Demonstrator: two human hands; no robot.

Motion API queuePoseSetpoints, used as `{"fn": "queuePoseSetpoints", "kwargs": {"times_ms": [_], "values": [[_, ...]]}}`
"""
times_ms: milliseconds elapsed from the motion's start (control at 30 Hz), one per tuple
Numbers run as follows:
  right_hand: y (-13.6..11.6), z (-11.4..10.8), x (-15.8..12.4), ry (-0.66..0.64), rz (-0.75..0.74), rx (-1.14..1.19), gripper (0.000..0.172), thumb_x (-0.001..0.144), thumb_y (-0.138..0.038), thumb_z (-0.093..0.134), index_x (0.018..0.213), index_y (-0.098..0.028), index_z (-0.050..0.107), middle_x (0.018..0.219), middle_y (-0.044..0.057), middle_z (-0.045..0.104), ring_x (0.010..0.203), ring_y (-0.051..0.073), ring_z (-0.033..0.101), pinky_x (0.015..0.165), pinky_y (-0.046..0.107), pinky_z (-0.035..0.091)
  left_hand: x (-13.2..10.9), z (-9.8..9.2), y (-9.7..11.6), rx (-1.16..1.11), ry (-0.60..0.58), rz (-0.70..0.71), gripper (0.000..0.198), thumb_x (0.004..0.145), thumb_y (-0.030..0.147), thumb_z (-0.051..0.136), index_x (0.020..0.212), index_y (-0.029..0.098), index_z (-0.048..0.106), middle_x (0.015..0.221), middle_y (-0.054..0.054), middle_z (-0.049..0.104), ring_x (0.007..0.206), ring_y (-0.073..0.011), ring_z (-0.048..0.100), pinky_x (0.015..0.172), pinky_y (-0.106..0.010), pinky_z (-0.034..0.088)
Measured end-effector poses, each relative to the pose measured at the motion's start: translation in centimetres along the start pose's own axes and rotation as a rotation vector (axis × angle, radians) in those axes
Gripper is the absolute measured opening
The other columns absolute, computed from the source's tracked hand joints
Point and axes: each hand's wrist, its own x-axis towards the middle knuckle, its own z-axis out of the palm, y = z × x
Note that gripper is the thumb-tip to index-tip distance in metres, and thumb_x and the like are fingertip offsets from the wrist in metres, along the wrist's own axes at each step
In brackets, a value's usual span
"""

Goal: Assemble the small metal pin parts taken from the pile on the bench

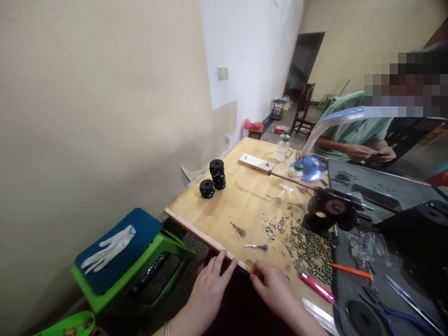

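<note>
Head view: left hand [211,283] lies open, fingertips on the ruler strip [201,234] along the near edge of the table [213,214]; right hand [270,283] curls there (cannot tell whether gripping), so light, even pressure should keep it flat.

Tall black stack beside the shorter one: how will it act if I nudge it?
The tall black stack may tip, being taller than it is wide. Its round shape suggests it could roll on the table once over. Its side, flecked with green, looks uneven, so it probably won't be slippery to grip.
</note>
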Motion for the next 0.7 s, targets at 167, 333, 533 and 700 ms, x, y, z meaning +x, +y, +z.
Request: {"fn": "queuePoseSetpoints", "kwargs": {"times_ms": [167,333,533,700], "values": [[0.0,0.3,0.0,0.023,0.01,0.021,0.014,0.081,-0.02,0.048,0.071,-0.02,0.057,0.059,-0.001,0.062,0.056,0.015,0.055,0.052,0.021,0.03,-0.4,0.2,-0.4,-0.044,-0.079,-0.069,0.074,0.079,-0.003,0.046,0.142,0.032,0.031,0.107,-0.008,0.056,0.092,-0.0207,0.057,0.077,-0.032,0.054],[-0.1,0.4,0.0,0.033,0.013,0.029,0.015,0.081,-0.018,0.047,0.07,-0.02,0.057,0.058,-0.001,0.061,0.054,0.014,0.054,0.052,0.021,0.03,-0.8,-0.7,-0.6,-0.133,-0.029,-0.069,0.069,0.085,0.005,0.044,0.146,0.029,0.023,0.095,-0.006,0.055,0.082,-0.0185,0.057,0.072,-0.029,0.054],[0.1,0.8,0.2,0.055,0.002,0.059,0.015,0.081,-0.02,0.047,0.069,-0.02,0.055,0.056,-0.002,0.058,0.053,0.014,0.053,0.052,0.022,0.031,-1.2,-2.6,0.1,-0.271,0.101,0.026,0.054,0.09,0.013,0.042,0.143,0.02,0.032,0.091,-0.008,0.058,0.077,-0.0179,0.059,0.069,-0.028,0.055],[0.4,1.6,0.6,0.104,-0.016,0.116,0.016,0.082,-0.023,0.046,0.067,-0.02,0.051,0.054,-0.003,0.053,0.052,0.014,0.05,0.052,0.022,0.031,-1.5,-3.3,1.0,-0.372,0.327,0.258,0.047,0.087,0.01,0.048,0.134,0.014,0.046,0.079,-0.006,0.061,0.069,-0.016,0.059,0.065,-0.027,0.054]]}}
